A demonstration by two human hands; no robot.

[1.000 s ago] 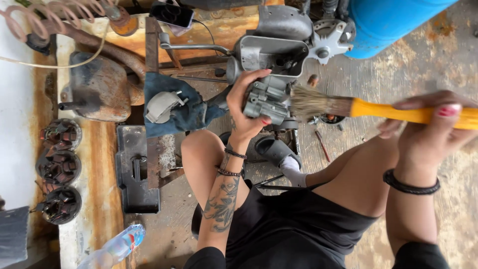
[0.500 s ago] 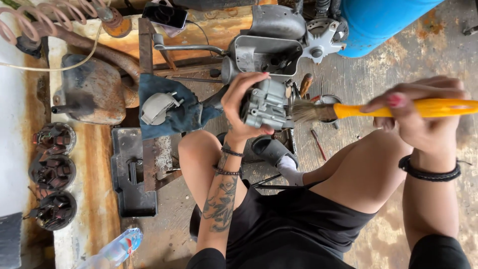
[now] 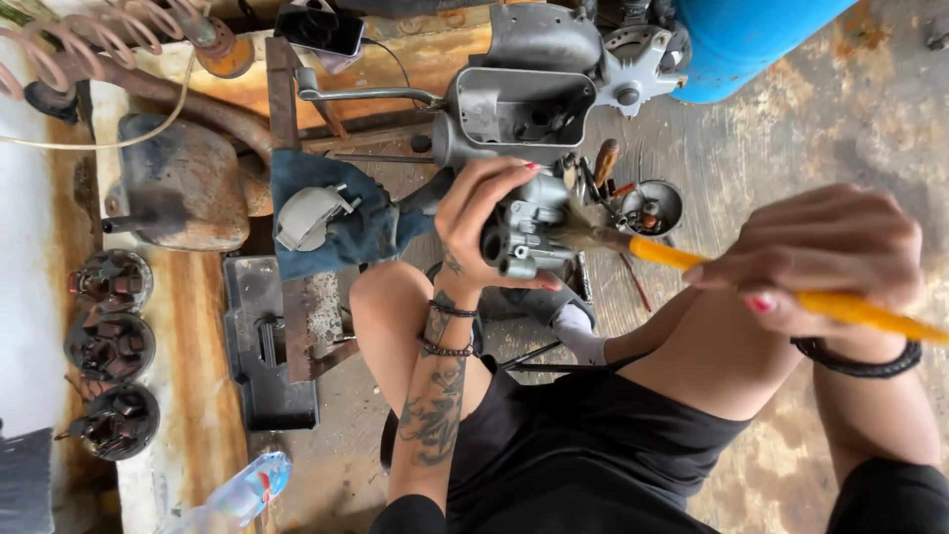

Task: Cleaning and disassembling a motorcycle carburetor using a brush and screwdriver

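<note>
While the left hand (image 3: 481, 213) wraps its fingers around a small grey metal carburettor (image 3: 529, 235) above the bare knees, the right hand (image 3: 825, 259) pinches the orange handle of a paintbrush (image 3: 692, 259), whose bristles touch the carburettor's right side. Just beyond, an open grey metal casing (image 3: 521, 107) holds small dark parts in its hollow, and to its right a small round metal cup (image 3: 654, 206) contains reddish bits. At far right stands a blue drum (image 3: 756, 40), its contents hidden. At the left, a rusty dented tank (image 3: 183, 183) lies on a stained bench, with three dark round wound coils (image 3: 109, 351) in a row nearer the edge. A clear plastic bottle (image 3: 237, 499) with a red-and-blue label lies at near left.
</note>
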